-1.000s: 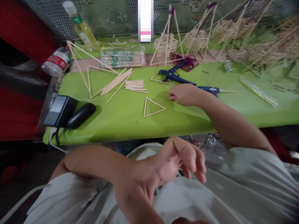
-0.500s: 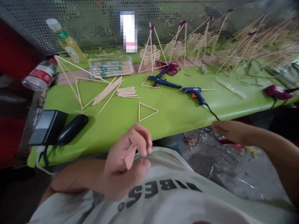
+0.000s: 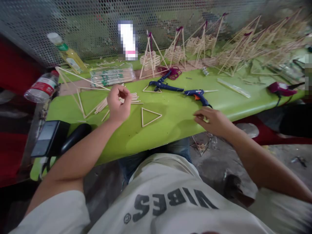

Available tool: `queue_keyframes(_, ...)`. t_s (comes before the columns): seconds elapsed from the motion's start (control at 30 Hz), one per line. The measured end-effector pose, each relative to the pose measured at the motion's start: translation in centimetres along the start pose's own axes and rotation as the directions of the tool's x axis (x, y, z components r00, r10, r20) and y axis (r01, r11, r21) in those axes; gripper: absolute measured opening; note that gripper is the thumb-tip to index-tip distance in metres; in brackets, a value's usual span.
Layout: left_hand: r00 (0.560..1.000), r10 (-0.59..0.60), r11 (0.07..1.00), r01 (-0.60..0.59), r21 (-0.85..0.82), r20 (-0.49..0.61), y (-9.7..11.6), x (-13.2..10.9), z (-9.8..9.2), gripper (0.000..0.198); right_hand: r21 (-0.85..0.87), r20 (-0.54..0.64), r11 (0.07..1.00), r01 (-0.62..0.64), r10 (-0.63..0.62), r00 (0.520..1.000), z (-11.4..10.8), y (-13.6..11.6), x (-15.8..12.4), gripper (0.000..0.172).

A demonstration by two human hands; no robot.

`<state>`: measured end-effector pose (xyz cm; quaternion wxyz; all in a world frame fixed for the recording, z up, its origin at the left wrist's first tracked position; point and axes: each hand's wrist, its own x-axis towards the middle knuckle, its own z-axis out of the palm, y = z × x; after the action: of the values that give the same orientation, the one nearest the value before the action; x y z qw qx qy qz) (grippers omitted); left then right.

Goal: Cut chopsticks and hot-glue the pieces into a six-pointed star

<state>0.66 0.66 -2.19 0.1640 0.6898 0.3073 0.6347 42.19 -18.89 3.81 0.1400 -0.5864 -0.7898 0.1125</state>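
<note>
My left hand [image 3: 118, 102] hovers over the green table [image 3: 175, 120] with its fingers curled together above a pile of short wooden sticks [image 3: 133, 97]; whether it holds a stick I cannot make out. My right hand [image 3: 211, 119] rests near the table's front edge, fingers bent, just below the blue glue gun [image 3: 198, 95]; nothing shows in it. Between the hands lies a small stick triangle [image 3: 149, 116].
Blue pliers [image 3: 163, 85] lie on another small triangle. A larger stick frame [image 3: 80, 89], a packet of sticks [image 3: 112, 75], two bottles [image 3: 41, 86], a black case [image 3: 74, 138] and a power adapter [image 3: 46, 139] sit left. Finished stick structures [image 3: 219, 48] line the back; a magenta glue gun [image 3: 281, 88] is right.
My left hand has risen from my shirt to the stick pile on the table. My right hand has come up from below the table edge to rest near the blue glue gun.
</note>
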Motion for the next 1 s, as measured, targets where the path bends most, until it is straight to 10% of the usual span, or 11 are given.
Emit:
queue_keyframes(0.3, 0.995, 0.050, 0.992, -0.059, 0.113, 0.082, 1.0, -0.7, -1.7, 0.028, -0.212, 0.204, 0.976, 0.045, 0.000, 0.979, 4.9, -2.2, 16.0, 0.029)
queue_keyframes(0.6, 0.957, 0.234, 0.967, -0.247, 0.058, 0.170, 1.7, -1.0, -1.5, 0.035, -0.293, 0.347, 0.935, 0.201, -0.092, 0.933, 5.5, -0.7, 16.5, 0.035)
queue_keyframes(1.0, 0.969, 0.132, 0.987, -0.147, 0.059, 0.208, 1.8, -1.1, -1.4, 0.018, -0.184, 0.254, 0.979, 0.090, -0.041, 0.966, 3.2, 1.6, 15.6, 0.025)
